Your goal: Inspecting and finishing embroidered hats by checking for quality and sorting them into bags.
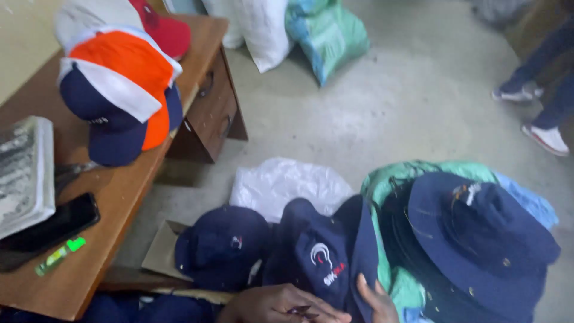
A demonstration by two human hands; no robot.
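A navy bucket hat with a white logo (323,257) lies in front of me at the bottom of the head view. My left hand (278,305) rests curled on its lower edge, with a small dark thing at the fingers that I cannot make out. My right hand (378,301) pinches the hat's brim from the right, and only its fingertips show. A second navy hat (220,245) sits just left of it, on a piece of cardboard (161,248).
A stack of navy bucket hats (478,239) lies on green and blue cloth (388,179) at the right. A wooden desk (119,191) at the left holds orange, white and navy caps (119,90), a phone (54,224) and a green marker (60,254). Another person's shoes (541,134) are far right.
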